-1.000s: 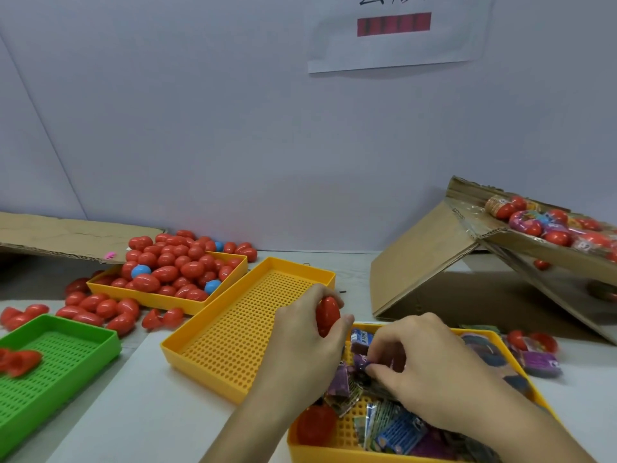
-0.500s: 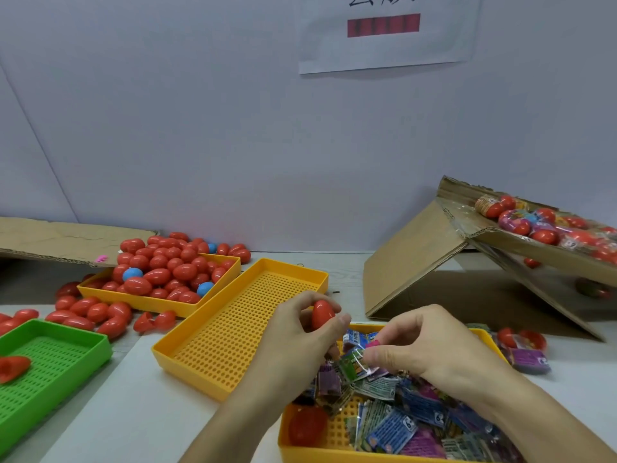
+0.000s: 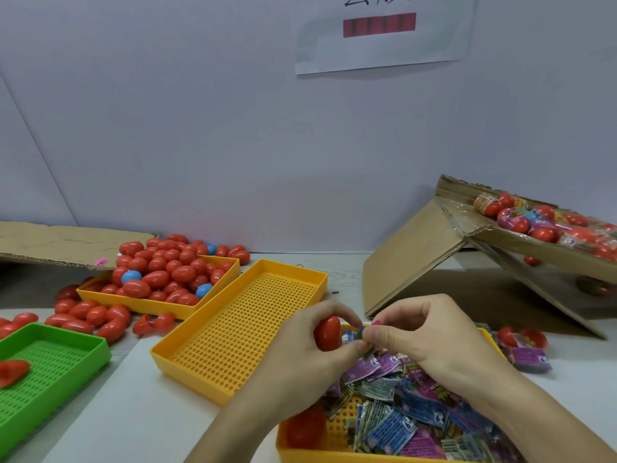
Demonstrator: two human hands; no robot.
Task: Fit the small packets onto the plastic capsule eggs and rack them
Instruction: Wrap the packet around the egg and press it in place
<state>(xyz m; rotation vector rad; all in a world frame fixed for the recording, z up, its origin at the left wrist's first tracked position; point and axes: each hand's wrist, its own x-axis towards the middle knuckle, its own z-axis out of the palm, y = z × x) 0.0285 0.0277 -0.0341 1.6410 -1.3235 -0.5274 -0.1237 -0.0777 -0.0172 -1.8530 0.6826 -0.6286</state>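
Nearest, a yellow tray of packets holds a heap of small foil packets. Just above it, the left hand curls around a red capsule egg, while the right hand pinches a small packet against it. Farther left sit an empty yellow tray and a yellow tray of eggs.

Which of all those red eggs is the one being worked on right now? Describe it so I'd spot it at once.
Start at the empty yellow tray in the middle of the table. Just past its right edge, the left hand grips one red egg. Unlike the heaped eggs at far left, it is held in the air, and the right hand brings a small packet to it.
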